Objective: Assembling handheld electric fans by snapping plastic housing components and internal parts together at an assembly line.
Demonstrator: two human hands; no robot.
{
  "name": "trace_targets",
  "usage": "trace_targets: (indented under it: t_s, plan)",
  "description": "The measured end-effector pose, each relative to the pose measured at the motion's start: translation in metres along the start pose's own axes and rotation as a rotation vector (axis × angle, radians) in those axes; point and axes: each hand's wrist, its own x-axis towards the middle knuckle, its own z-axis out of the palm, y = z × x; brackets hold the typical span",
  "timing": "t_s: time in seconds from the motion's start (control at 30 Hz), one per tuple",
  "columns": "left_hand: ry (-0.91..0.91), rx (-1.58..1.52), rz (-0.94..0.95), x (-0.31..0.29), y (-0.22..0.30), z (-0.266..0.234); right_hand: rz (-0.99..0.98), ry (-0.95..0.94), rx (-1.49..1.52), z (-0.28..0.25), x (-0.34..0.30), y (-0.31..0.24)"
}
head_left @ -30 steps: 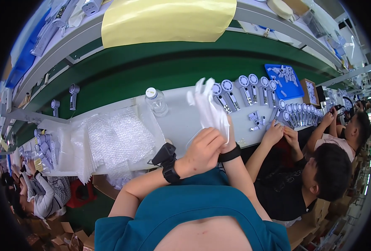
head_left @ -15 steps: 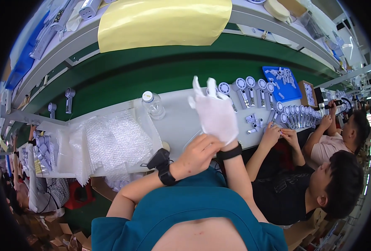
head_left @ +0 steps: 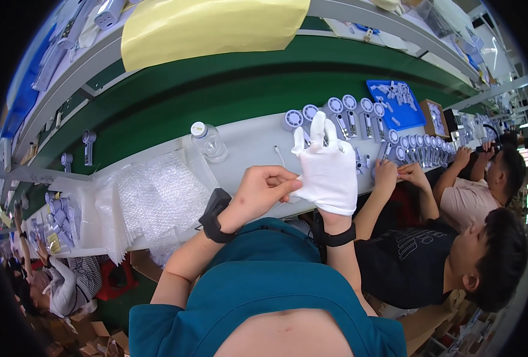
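Note:
A white cloth glove [head_left: 330,191] covers my right hand [head_left: 326,163], which is raised over the table with its fingers spread. Some glove fingertips look loose or bent. My bare left hand [head_left: 262,193] pinches the glove's fabric on the thumb side, between thumb and fingertips. Dark bands circle both my wrists. Behind the gloved hand stand several pale handheld fans [head_left: 335,108] in a row, partly covered by its fingers. A thin white cable [head_left: 279,156] lies on the table beside the glove.
A clear bottle with a white lid [head_left: 210,146] stands left of centre, beside bubble wrap sheets [head_left: 157,193]. Farther right are a blue tray [head_left: 402,124] of small parts and a cardboard box [head_left: 435,116]. A co-worker's hands [head_left: 387,174] work close on my right. A shelf with a yellow sheet [head_left: 210,35] hangs above.
My left hand has gone from the glove's cuff at the wrist to its thumb side. The gloved right hand has shifted right, and the glove's cuff now shows fully. The view has shifted slightly.

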Motion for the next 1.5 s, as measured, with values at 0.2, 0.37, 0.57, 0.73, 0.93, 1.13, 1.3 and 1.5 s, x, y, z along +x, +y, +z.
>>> trace_targets:
  t_s: [0.2, 0.37, 0.57, 0.73, 0.93, 1.13, 1.3, 1.5]
  plan:
    - [0.288, 0.104, 0.088, -0.021, -0.002, -0.030, 0.061, -0.049, -0.093, 0.007, -0.012, -0.003]
    - [0.373, 0.214, 0.243, -0.015, -0.010, -0.020, 0.101, -0.073, -0.175, 0.011, -0.019, -0.009]
    - [0.205, 0.098, 0.135, 0.024, -0.028, 0.008, 0.095, 0.142, 0.205, 0.039, -0.046, -0.042]
    - [0.465, 0.216, 0.352, 0.020, -0.048, 0.008, 0.451, 0.387, 1.361, 0.093, -0.085, -0.057]
    - [0.246, -0.219, 0.150, 0.005, -0.007, 0.008, 0.354, 0.453, 0.904, 0.104, -0.087, -0.054]
    - [0.531, 0.273, 0.545, 0.003, -0.004, 0.025, 0.819, -0.051, 2.140, 0.083, -0.067, -0.059]
    - [0.262, 0.831, 0.661, -0.012, -0.035, 0.019, 0.973, -0.011, 2.816, 0.091, -0.069, -0.070]
    - [0.188, 0.451, 0.452, -0.023, -0.043, 0.022, 0.950, 0.049, 2.490, 0.113, -0.075, -0.057]
